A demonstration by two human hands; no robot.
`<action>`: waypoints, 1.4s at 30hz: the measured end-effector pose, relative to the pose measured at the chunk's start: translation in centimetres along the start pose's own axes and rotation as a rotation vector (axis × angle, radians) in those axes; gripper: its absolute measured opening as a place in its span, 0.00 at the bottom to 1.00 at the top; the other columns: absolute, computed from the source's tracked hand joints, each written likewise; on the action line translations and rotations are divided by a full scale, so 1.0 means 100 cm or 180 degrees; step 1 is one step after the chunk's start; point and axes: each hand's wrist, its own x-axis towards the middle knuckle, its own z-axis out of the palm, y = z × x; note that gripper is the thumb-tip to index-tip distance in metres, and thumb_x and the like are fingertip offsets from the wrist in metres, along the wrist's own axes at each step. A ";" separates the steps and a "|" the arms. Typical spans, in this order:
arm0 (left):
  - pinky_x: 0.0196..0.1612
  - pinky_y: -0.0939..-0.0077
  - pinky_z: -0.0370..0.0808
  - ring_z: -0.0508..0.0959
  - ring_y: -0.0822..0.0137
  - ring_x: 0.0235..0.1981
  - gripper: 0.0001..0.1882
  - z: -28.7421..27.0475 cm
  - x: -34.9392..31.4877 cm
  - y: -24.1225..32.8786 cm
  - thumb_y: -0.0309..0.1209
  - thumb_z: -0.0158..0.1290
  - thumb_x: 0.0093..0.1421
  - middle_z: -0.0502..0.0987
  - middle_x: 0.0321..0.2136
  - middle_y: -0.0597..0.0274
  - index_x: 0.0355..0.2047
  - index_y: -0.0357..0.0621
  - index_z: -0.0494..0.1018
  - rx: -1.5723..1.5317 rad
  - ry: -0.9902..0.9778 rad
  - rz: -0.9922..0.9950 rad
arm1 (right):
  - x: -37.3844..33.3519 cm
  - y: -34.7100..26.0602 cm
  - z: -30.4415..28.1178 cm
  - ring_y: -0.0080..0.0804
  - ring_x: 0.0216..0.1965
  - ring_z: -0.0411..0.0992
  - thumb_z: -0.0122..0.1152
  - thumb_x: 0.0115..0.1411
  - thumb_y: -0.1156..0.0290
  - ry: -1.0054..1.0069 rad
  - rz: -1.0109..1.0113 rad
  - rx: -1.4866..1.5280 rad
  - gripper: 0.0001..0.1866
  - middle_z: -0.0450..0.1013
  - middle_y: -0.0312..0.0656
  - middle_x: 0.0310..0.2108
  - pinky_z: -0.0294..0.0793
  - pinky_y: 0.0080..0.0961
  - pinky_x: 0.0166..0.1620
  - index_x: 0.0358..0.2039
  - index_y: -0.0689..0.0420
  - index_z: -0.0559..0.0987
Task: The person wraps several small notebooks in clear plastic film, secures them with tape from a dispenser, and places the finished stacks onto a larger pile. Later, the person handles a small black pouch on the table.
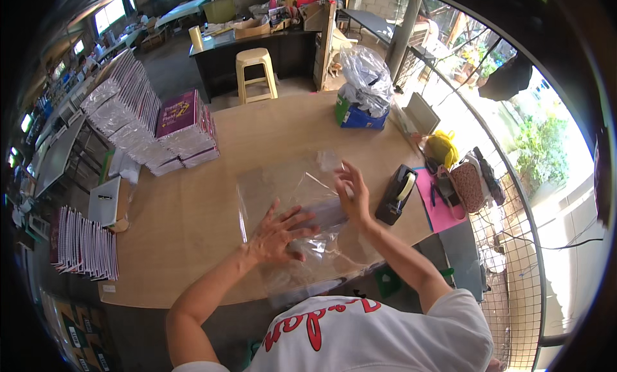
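A clear plastic sheet or bag (257, 187) lies spread on the brown table before me, its edges creased and shiny. My left hand (283, 234) rests on it with the fingers spread. Over the right part of the plastic is my right hand (353, 193), its fingers apart and partly bent, with nothing visible in them. Just right of that hand stands a black tape dispenser (396, 195) with a roll of clear tape. Whether the plastic is one layer or several, I cannot tell.
Stacks of plastic-wrapped purple books (186, 124) stand at the table's left, with more books (83, 243) nearer. A blue-green box (361, 115) stuffed with clear plastic is at the back right. Right of the dispenser lie pink paper (437, 201) and a patterned pouch (467, 187). A stool (256, 74) stands beyond.
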 end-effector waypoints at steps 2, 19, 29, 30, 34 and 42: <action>0.66 0.28 0.44 0.57 0.58 0.69 0.43 0.004 0.000 0.002 0.76 0.43 0.51 0.59 0.68 0.72 0.64 0.76 0.64 0.0047 0.0063 -0.0045 | -0.066 -0.029 -0.031 0.43 0.40 0.78 0.71 0.53 0.67 -0.0983 -0.1580 -0.1004 0.31 0.78 0.42 0.42 0.73 0.39 0.52 0.58 0.50 0.72; 0.68 0.32 0.46 0.57 0.57 0.70 0.43 -0.006 0.007 0.007 0.69 0.57 0.46 0.53 0.70 0.64 0.63 0.81 0.63 -0.0123 -0.0111 -0.0277 | -0.031 0.140 -0.184 0.34 0.29 0.72 0.71 0.53 0.73 0.2188 0.3252 0.0764 0.09 0.73 0.42 0.27 0.74 0.32 0.29 0.28 0.64 0.81; 0.66 0.29 0.48 0.57 0.56 0.69 0.43 -0.012 0.002 0.007 0.71 0.54 0.46 0.53 0.70 0.64 0.63 0.81 0.63 -0.0083 -0.0113 -0.0292 | -0.089 0.144 -0.101 0.27 0.21 0.68 0.62 0.64 0.65 0.2848 0.3498 0.3106 0.11 0.68 0.35 0.21 0.70 0.27 0.24 0.27 0.55 0.75; 0.66 0.29 0.48 0.57 0.56 0.69 0.43 -0.014 0.000 0.007 0.71 0.54 0.46 0.53 0.70 0.64 0.63 0.81 0.63 -0.0059 -0.0128 -0.0389 | -0.082 0.133 -0.084 0.26 0.20 0.66 0.58 0.67 0.65 0.3298 0.3771 0.3562 0.09 0.68 0.34 0.21 0.68 0.24 0.21 0.30 0.53 0.74; 0.66 0.30 0.48 0.56 0.56 0.70 0.43 -0.008 0.009 0.007 0.71 0.54 0.46 0.53 0.70 0.64 0.63 0.82 0.63 0.0012 -0.0137 -0.0257 | -0.124 0.146 -0.068 0.26 0.21 0.69 0.57 0.67 0.68 0.2223 0.2873 0.3193 0.06 0.70 0.36 0.24 0.74 0.24 0.24 0.33 0.55 0.73; 0.67 0.32 0.46 0.51 0.58 0.72 0.51 -0.016 0.004 0.008 0.64 0.65 0.38 0.48 0.72 0.66 0.65 0.85 0.59 -0.0226 -0.0323 -0.0305 | 0.008 -0.047 0.007 0.41 0.23 0.76 0.61 0.55 0.78 -0.2606 0.0433 -0.0608 0.60 0.76 0.49 0.22 0.73 0.34 0.25 0.71 0.52 0.23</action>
